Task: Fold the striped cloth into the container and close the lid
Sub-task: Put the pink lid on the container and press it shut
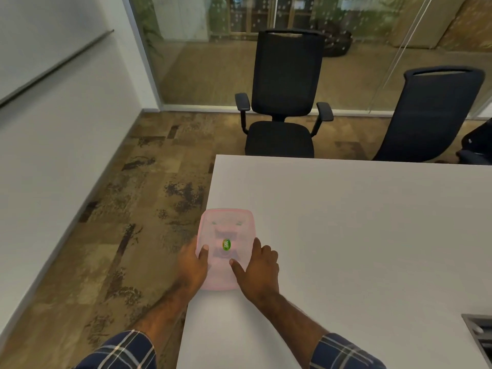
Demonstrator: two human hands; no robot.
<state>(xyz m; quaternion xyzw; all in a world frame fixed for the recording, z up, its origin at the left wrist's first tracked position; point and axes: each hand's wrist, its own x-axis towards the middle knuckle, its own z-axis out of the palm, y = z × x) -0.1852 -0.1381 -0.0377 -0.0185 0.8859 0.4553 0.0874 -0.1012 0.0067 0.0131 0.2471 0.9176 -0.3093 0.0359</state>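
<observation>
A translucent pink container with its lid on sits at the left edge of the white table. A green oval sticker marks the lid's middle. My left hand grips the container's near left side, thumb on the lid. My right hand holds the near right side, thumb pressed on the lid top. Dark shapes show faintly through the lid; the striped cloth itself I cannot make out.
The table's left edge runs right beside the container, with patterned floor below. Two black office chairs stand beyond the far edge. A grey cable box is set in the table at the near right.
</observation>
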